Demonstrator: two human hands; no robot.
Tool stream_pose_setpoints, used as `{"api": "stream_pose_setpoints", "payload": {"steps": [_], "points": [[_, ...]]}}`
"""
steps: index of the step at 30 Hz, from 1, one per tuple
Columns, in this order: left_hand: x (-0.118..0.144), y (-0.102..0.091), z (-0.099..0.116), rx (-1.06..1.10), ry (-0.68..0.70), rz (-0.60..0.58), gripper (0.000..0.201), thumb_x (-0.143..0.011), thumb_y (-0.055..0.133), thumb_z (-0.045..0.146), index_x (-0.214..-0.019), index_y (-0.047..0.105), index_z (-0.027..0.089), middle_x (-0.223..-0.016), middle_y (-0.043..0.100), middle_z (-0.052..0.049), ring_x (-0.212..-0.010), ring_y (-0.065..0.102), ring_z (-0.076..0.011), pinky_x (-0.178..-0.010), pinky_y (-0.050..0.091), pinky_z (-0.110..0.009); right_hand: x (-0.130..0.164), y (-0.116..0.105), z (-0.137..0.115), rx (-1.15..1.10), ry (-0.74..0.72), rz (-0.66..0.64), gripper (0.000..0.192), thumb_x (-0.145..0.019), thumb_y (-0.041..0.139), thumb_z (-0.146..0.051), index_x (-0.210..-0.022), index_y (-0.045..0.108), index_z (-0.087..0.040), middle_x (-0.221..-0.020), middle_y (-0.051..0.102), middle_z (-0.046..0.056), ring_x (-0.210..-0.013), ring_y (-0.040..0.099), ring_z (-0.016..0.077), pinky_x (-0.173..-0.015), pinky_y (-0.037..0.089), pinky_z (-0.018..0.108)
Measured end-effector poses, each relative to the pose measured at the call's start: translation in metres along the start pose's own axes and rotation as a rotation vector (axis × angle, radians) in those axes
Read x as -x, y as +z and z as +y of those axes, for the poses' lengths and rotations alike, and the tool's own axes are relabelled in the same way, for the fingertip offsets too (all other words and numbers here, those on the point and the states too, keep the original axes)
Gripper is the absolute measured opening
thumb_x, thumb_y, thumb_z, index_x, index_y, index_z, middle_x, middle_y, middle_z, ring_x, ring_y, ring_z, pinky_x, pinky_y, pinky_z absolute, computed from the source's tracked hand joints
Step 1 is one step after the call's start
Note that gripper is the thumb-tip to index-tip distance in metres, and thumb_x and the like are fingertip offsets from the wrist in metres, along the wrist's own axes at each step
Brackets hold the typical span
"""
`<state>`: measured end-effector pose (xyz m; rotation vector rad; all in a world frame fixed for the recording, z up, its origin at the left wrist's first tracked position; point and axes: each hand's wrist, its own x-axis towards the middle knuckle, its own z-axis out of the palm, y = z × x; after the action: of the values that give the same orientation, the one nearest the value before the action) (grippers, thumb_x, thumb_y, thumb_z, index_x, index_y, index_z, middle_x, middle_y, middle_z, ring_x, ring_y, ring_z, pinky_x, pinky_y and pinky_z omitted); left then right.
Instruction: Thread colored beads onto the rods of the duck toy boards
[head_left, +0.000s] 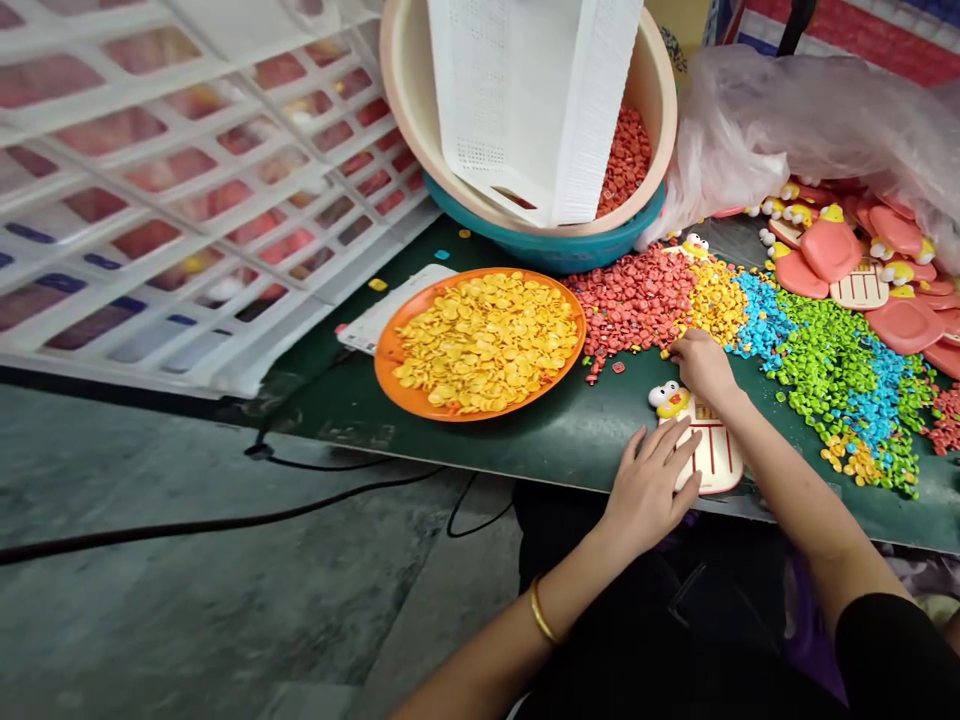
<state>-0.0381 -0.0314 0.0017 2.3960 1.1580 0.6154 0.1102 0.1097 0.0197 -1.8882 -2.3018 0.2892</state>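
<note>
A cream toy board (718, 462) with red slots and a yellow duck head (669, 398) lies at the near edge of the green table. Across its left side rests my left hand (651, 488), fingers spread flat. My right hand (705, 368) is just beyond the board, at the front of the small yellow pieces (716, 300) and beside the red pieces (637, 295). Its fingers are drawn together in a pinch; whatever is between them is hidden. Blue pieces (763, 312) and green pieces (825, 345) lie heaped to its right.
An orange plate (386, 375) heaped with flat yellow pieces stands on the left. Behind it are stacked tubs (409, 95) holding red pieces and a white basket (517, 120). Coral duck toys (829, 250) pile up at right under a plastic bag (825, 120). White crates (247, 200) stand far left.
</note>
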Motion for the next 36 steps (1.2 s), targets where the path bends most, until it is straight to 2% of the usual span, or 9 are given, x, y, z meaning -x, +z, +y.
{"api": "stream_pose_setpoints", "payload": {"steps": [4, 7, 11, 15, 22, 27, 31, 34, 36], "points": [[-0.002, -0.003, -0.011, 0.037, -0.03, 0.022, 0.038, -0.098, 0.044, 0.035, -0.131, 0.06, 0.025, -0.144, 0.056, -0.008, -0.134, 0.049, -0.0269, -0.115, 0.034, -0.051, 0.0, 0.002, 0.01, 0.09, -0.085, 0.009, 0.032, -0.092, 0.042, -0.005, -0.103, 0.071, -0.013, -0.102, 0.063, 0.018, -0.1, 0.057, 0.0276, -0.083, 0.046, 0.036], [-0.003, -0.002, -0.015, 0.05, -0.019, 0.041, 0.037, -0.099, 0.043, 0.035, -0.13, 0.062, 0.025, -0.142, 0.058, -0.008, -0.133, 0.05, -0.0261, -0.114, 0.036, -0.05, 0.013, -0.006, 0.023, 0.0, -0.103, 0.1, 0.033, -0.093, 0.038, -0.006, -0.106, 0.067, -0.013, -0.106, 0.061, 0.018, -0.102, 0.054, 0.0277, -0.088, 0.046, 0.038], [-0.003, 0.002, -0.017, 0.075, 0.035, 0.067, 0.038, -0.098, 0.047, 0.034, -0.132, 0.06, 0.024, -0.142, 0.058, -0.009, -0.132, 0.051, -0.0266, -0.116, 0.036, -0.05, 0.062, -0.017, 0.039, -0.341, -0.029, 0.311, 0.03, -0.098, 0.034, -0.017, -0.102, 0.063, -0.018, -0.1, 0.059, 0.011, -0.098, 0.055, 0.0236, -0.09, 0.047, 0.037], [-0.004, 0.005, -0.02, 0.091, 0.069, 0.077, 0.038, -0.097, 0.047, 0.03, -0.132, 0.059, 0.019, -0.142, 0.056, -0.012, -0.134, 0.049, -0.0272, -0.116, 0.037, -0.05, 0.109, -0.008, 0.036, -0.479, 0.033, 0.318, 0.026, -0.096, 0.038, -0.018, -0.091, 0.063, -0.02, -0.098, 0.054, 0.008, -0.097, 0.056, 0.0207, -0.089, 0.049, 0.035], [-0.006, 0.004, -0.02, 0.047, 0.13, 0.013, 0.04, -0.099, 0.043, 0.028, -0.136, 0.054, 0.018, -0.144, 0.053, -0.012, -0.136, 0.046, -0.0261, -0.116, 0.039, -0.047, 0.11, 0.009, 0.032, -0.501, 0.142, 0.367, 0.021, -0.091, 0.047, -0.019, -0.087, 0.068, -0.021, -0.087, 0.057, 0.006, -0.086, 0.057, 0.0204, -0.081, 0.05, 0.033], [-0.005, 0.008, -0.02, -0.057, 0.127, 0.011, 0.056, -0.099, 0.039, 0.025, -0.154, 0.032, 0.016, -0.159, 0.035, -0.017, -0.149, 0.029, -0.0324, -0.119, 0.029, -0.056, 0.134, 0.016, 0.029, -0.399, 0.099, 0.39, 0.027, -0.093, 0.046, -0.02, -0.095, 0.073, -0.021, -0.091, 0.06, 0.008, -0.089, 0.058, 0.0223, -0.08, 0.051, 0.035], [-0.008, 0.014, -0.025, -0.036, 0.206, -0.023, 0.067, -0.1, 0.035, 0.023, -0.16, 0.005, 0.012, -0.164, 0.02, -0.019, -0.154, 0.015, -0.0305, -0.122, 0.027, -0.054, 0.151, 0.024, 0.013, -0.404, -0.013, 0.398, 0.032, -0.094, 0.044, -0.017, -0.105, 0.073, -0.023, -0.098, 0.063, 0.01, -0.093, 0.06, 0.0223, -0.084, 0.053, 0.036], [-0.009, 0.015, -0.029, -0.008, 0.232, 0.006, 0.074, -0.1, 0.036, 0.024, -0.159, -0.005, 0.009, -0.165, 0.016, -0.021, -0.154, 0.014, -0.0302, -0.122, 0.027, -0.052, 0.134, 0.023, 0.007, -0.499, -0.108, 0.366, 0.031, -0.094, 0.044, -0.017, -0.102, 0.073, -0.023, -0.098, 0.067, 0.008, -0.095, 0.063, 0.0208, -0.087, 0.053, 0.034], [-0.01, 0.014, -0.03, 0.001, 0.242, 0.023, 0.073, -0.1, 0.038, 0.025, -0.159, -0.002, 0.01, -0.165, 0.015, -0.02, -0.154, 0.015, -0.0297, -0.123, 0.028, -0.051, 0.108, 0.017, 0.009, -0.555, -0.071, 0.38, 0.027, -0.094, 0.047, -0.018, -0.096, 0.073, -0.023, -0.096, 0.069, 0.007, -0.093, 0.065, 0.0197, -0.086, 0.053, 0.032]]}}
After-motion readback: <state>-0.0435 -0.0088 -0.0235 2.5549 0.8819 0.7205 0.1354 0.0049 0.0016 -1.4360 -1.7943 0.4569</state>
